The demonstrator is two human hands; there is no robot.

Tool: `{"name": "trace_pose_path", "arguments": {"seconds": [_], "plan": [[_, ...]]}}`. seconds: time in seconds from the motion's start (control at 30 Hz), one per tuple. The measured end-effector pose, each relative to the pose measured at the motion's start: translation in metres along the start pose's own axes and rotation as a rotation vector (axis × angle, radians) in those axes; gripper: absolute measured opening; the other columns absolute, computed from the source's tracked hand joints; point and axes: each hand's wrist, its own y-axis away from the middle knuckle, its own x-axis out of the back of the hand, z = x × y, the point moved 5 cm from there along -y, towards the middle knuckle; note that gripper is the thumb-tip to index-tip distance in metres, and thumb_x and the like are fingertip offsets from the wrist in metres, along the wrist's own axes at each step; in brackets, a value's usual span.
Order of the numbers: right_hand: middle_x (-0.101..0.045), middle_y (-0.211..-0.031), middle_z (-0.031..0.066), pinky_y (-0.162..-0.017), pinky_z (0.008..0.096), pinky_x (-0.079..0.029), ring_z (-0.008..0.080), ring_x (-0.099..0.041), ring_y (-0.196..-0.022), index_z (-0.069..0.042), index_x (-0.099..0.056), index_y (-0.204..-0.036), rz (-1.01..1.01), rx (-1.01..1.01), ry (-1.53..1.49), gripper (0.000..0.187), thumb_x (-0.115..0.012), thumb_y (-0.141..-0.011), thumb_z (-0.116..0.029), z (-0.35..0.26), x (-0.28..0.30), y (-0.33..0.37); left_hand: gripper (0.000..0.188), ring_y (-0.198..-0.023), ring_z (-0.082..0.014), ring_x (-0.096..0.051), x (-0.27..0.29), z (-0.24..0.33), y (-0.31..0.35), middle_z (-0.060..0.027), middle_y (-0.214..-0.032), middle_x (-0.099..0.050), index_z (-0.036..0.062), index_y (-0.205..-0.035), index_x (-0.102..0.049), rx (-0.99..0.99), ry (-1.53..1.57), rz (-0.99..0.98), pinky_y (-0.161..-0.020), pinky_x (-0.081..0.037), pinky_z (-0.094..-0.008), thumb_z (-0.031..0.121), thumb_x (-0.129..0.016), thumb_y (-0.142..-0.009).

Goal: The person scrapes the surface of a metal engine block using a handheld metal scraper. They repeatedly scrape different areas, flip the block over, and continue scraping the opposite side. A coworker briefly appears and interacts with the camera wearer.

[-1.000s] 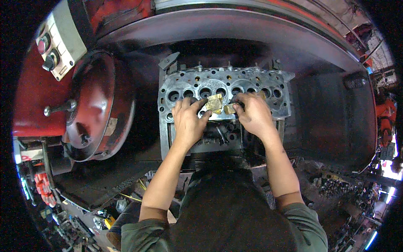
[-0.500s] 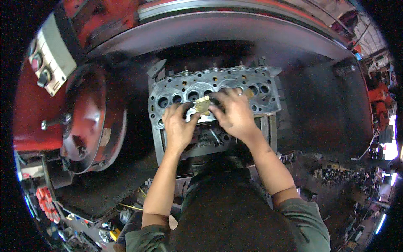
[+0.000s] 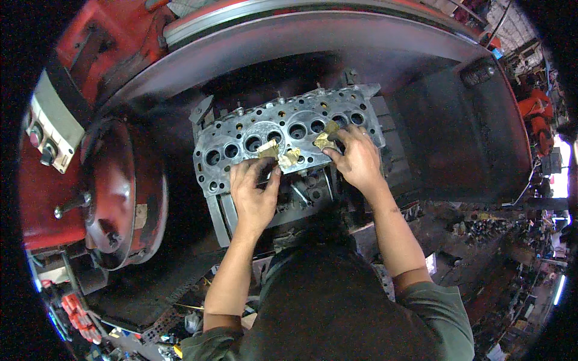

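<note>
My left hand [image 3: 254, 194] and right hand [image 3: 359, 161] are bare, with no gloves, rings or watch on them. My forearms are uncovered too, rising from the lower middle of the frame. I wear a dull grey-green shirt with short sleeves [image 3: 442, 304] that end above the elbows; the cloth looks plain, and my dark hair fills the bottom centre.

We find the grey cast-metal cylinder head [image 3: 289, 135] lying on the machine bed [image 3: 433, 120]. Two crumpled tan paper scraps [image 3: 280, 154] rest on it, another [image 3: 325, 137] to their right. The round red machine housing [image 3: 126, 186] stands left.
</note>
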Motion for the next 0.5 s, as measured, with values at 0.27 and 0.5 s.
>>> {"name": "trace_pose_path", "arguments": {"seconds": [0.27, 0.5], "plan": [[-0.069, -0.101, 0.0198, -0.090, 0.0422, -0.050, 0.0325, -0.065, -0.099, 0.003, -0.069, -0.106, -0.171, -0.081, -0.347, 0.032, -0.079, -0.085, -0.019, 0.020, 0.006, -0.001, 0.022, -0.096, -0.0322, -0.061, -0.006, 0.008, 0.003, -0.0138, -0.100, -0.068, 0.0017, -0.101, -0.074, 0.040, 0.046, -0.059, -0.087, -0.048, -0.0421, 0.009, -0.080, -0.081], [-0.072, -0.097, 0.0232, -0.080, 0.0459, -0.053, 0.0388, -0.071, -0.086, 0.003, -0.069, -0.102, -0.082, -0.249, -0.331, 0.026, -0.077, -0.087, -0.018, 0.068, 0.038, -0.010, 0.022, -0.096, -0.0326, -0.062, 0.003, 0.001, 0.012, -0.0144, -0.098, -0.068, 0.0006, -0.102, -0.073, 0.102, 0.045, -0.042, -0.087, -0.049, -0.0414, 0.006, -0.079, -0.082]]}}
